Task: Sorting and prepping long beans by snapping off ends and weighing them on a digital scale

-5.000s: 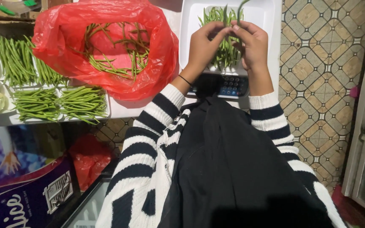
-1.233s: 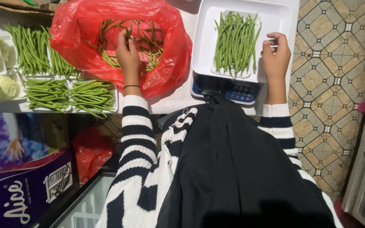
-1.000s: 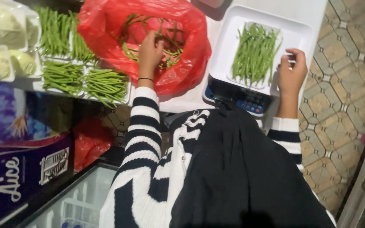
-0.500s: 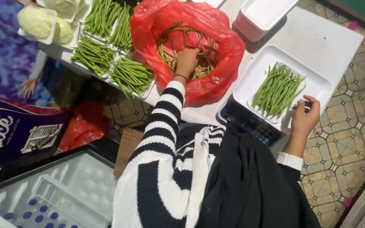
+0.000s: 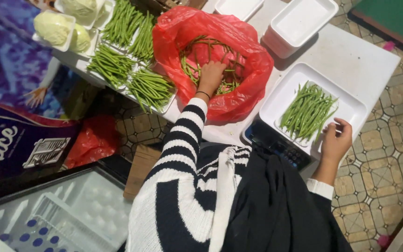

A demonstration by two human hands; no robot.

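Observation:
My left hand (image 5: pixel 210 76) reaches into a red plastic bag (image 5: pixel 246 60) of loose green beans (image 5: pixel 197 56), fingers down among them; what it grips is hidden. My right hand (image 5: pixel 336 141) rests on the near right edge of a white foam tray (image 5: pixel 281 95). That tray holds a pile of green beans (image 5: pixel 308 111) and sits on a dark digital scale (image 5: pixel 278 145) with a keypad.
Filled trays of green beans (image 5: pixel 131 60) lie left of the bag, with wrapped cabbages (image 5: pixel 59 28) beyond. A stack of empty white trays (image 5: pixel 299 21) stands behind on the white table (image 5: pixel 360 60). A printed cardboard box (image 5: pixel 15 135), a glass-topped freezer (image 5: pixel 47 210) and tiled floor (image 5: pixel 378 182) lie below.
Five seconds ago both hands arranged beans on the scale tray. The left hand then moved into the red bag while the right stayed at the tray's edge. The view has swung and tilted.

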